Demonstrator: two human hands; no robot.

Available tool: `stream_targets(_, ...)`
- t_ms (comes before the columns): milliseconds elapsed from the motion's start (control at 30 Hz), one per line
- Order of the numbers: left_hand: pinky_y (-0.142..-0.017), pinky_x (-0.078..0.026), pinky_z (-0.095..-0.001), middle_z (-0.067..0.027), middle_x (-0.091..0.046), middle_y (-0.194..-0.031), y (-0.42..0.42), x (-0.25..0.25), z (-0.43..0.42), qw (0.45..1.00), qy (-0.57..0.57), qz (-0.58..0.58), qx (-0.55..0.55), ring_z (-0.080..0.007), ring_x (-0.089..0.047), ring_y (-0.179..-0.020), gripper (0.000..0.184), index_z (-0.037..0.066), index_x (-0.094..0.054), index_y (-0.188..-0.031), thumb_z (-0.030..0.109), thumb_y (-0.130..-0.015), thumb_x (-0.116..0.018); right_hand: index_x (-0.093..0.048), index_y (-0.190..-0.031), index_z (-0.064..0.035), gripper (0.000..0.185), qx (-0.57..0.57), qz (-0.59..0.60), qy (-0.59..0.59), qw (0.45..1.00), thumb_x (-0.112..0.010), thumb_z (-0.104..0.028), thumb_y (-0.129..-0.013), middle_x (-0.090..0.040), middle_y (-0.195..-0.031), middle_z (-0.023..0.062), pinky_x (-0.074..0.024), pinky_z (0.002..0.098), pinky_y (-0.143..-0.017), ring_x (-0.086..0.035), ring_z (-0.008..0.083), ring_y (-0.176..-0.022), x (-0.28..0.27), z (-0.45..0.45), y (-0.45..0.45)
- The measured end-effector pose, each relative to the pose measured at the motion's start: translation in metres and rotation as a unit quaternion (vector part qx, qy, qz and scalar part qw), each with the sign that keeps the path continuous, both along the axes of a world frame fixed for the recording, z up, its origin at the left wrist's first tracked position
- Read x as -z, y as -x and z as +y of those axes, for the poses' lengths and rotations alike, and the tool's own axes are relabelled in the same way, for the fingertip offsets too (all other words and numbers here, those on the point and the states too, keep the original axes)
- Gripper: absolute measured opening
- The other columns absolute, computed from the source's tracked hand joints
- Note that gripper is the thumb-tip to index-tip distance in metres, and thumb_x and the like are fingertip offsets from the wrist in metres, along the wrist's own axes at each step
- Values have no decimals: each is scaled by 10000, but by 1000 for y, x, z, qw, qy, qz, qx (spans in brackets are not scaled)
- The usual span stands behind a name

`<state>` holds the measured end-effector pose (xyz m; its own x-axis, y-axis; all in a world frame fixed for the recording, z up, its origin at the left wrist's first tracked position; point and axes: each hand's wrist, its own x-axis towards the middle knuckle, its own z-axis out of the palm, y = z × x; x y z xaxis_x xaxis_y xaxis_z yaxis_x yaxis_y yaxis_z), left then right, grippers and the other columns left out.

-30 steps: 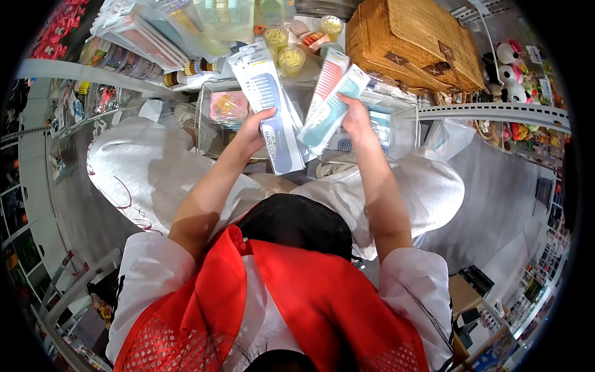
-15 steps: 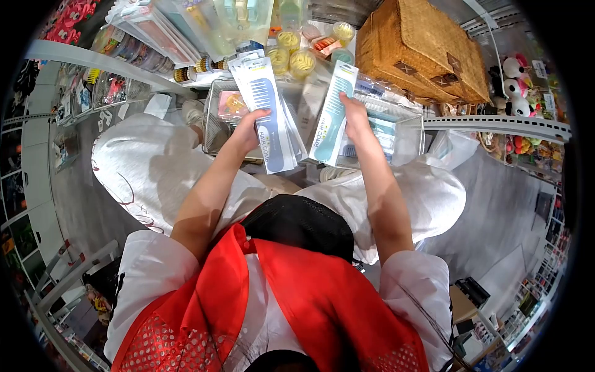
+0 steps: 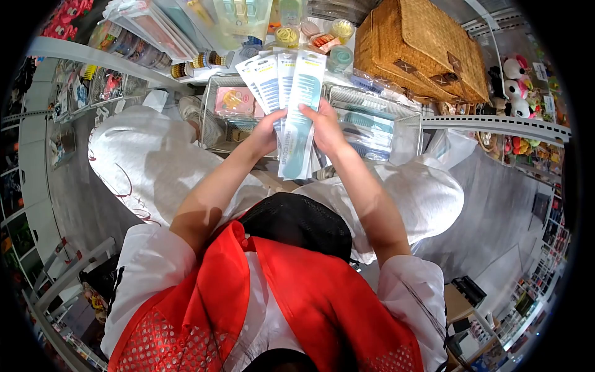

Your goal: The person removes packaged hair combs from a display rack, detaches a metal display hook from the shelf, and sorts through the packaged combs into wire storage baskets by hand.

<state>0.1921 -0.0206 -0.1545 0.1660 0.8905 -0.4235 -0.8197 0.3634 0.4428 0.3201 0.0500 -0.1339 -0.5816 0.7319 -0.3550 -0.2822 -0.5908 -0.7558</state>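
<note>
Crowded shelving (image 3: 496, 124) and a grey floor (image 3: 483, 192) surrounded the person. Centrally, above two wire baskets (image 3: 408, 127), was a fan of hair comb packs (image 3: 300, 133), their long axes running away from the body, hanging tabs at the far end. The front pack, a teal one, was nearly straight, its top leaning slightly right; those behind it splayed leftward at the top. At least four could be counted, and overlap hid any others.

Both hands were partly closed on this bunch. The left hand (image 3: 266, 133) gripped the left edge, its thumb near mid-length; the right hand (image 3: 325, 129) held the right edge, its thumb on the teal pack's face and its other fingers mostly hidden behind. Both forearms reached forward and converged on the packs.

Of the baskets, the left one held pink packages (image 3: 232, 100), and the right one held more comb packs (image 3: 369, 124) lying flat, too overlapped to count. Beyond them were one wicker case (image 3: 421, 49), to the right, and one teal tub (image 3: 339, 57). One red vest (image 3: 322, 291) covered the person's torso.
</note>
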Motion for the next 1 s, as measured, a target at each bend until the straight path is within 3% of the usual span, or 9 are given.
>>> stream_targets(133, -868, -423, -373, -124, -540, -1120, -3, -18, 5, 999, 18, -4, -33, -244, -535, -1019, 475, 12, -431, -1205, 322, -845, -447, -458, -1100, 37, 274, 34, 101, 113, 988, -493, -87, -858, -562, -1035, 133, -454, 362, -842, -565, 235, -946, -9, 7, -4)
stream_targets(300, -854, -438, -377, -145, -559, -1082, 4, -2, 5, 999, 29, 8, -35, -259, -563, -966, 479, -1, -446, -1183, 322, -829, -450, -441, -1135, 35, 302, 4, 159, 223, 962, -472, -113, -873, -552, -1070, 138, -448, 383, -860, -549, 241, -994, 2, 12, -7)
stream_targets(533, -794, -467, -356, -133, -601, -980, 6, -10, 10, 994, 108, -8, -11, -234, -593, -875, 364, 6, -517, -1099, 254, -835, -481, -470, -1096, 25, 278, 11, 138, 151, 979, -512, -106, -854, -569, -1035, 112, -402, 383, -900, -543, 230, -971, -12, 36, -27)
stream_targets(633, -753, -482, -335, -120, -605, -959, 12, 5, 12, 989, 93, 105, -34, -213, -595, -868, 321, 9, -523, -1085, 211, -836, -512, -519, -1034, -8, 225, 67, 31, 190, 979, -534, -132, -847, -584, -1014, 94, -392, 365, -907, -543, 210, -971, -22, 52, -45)
stream_targets(667, -710, -490, -312, -102, -602, -950, 15, 19, 14, 992, 88, 84, -34, -189, -592, -862, 323, 7, -516, -1087, 199, -829, -547, -522, -1041, -5, 239, 68, 20, 191, 979, -547, -135, -841, -589, -1003, 82, -403, 348, -896, -547, 204, -963, -23, 51, -46)
stream_targets(800, -744, -471, -311, -94, -586, -996, 3, 2, 17, 970, 87, 227, -3, -179, -584, -862, 395, 2, -491, -1121, 273, -838, -535, -518, -1079, 11, 278, 38, 23, 135, 990, -555, -116, -834, -586, -1028, 83, -424, 320, -865, -557, 185, -940, 1, 32, -26)
stream_targets(900, -785, -454, -316, -101, -581, -1021, -5, -7, 20, 981, 93, 173, 13, -189, -582, -878, 410, 9, -484, -1139, 291, -843, -497, -542, -1018, 48, 257, 38, -25, 155, 987, -598, -46, -786, -603, -947, 115, -468, 321, -782, -589, 210, -863, 10, 22, -14)
stream_targets(933, -802, -446, -315, -105, -575, -1042, 5, 1, 17, 992, 94, 76, 37, -193, -577, -904, 422, 17, -472, -1158, 299, -845, -468, -544, -1009, 52, 251, 72, -51, 147, 985, -599, -43, -784, -603, -939, 117, -473, 319, -767, -590, 209, -854, 13, 25, -15)
stream_targets(1000, -801, -448, -326, -108, -575, -1043, 10, 13, 13, 992, 86, 89, 37, -201, -574, -917, 403, 19, -478, -1152, 269, -836, -486, -548, -993, 59, 239, 135, -103, 129, 977, -600, -35, -780, -604, -925, 122, -482, 317, -736, -594, 208, -836, 17, 36, -26)
